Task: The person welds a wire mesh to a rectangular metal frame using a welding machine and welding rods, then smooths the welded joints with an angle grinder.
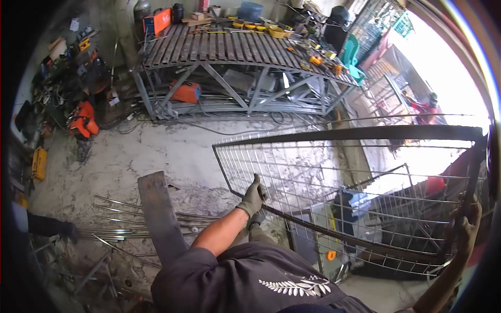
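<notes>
A long metal frame (pixel 355 134) with a wire grid hangs tilted in front of me, stretching from the middle of the view to the right edge. My left hand (pixel 253 197), in a greyish glove, is closed around its lower rail near the narrow-looking far end. At the near right end, my right hand (pixel 468 221) grips the dark end bar, with the fingers partly hidden against it. Through the grid, an orange-yellow round item (pixel 331 255), like a tape measure, shows below.
A slatted metal workbench (pixel 209 47) carries tools and yellow containers. Thin metal rods (pixel 115 230) and a flat metal plank (pixel 159 214) lie at my left. Part of another person (pixel 49 225) reaches in at the left edge. An orange tool case (pixel 82 121) sits further back.
</notes>
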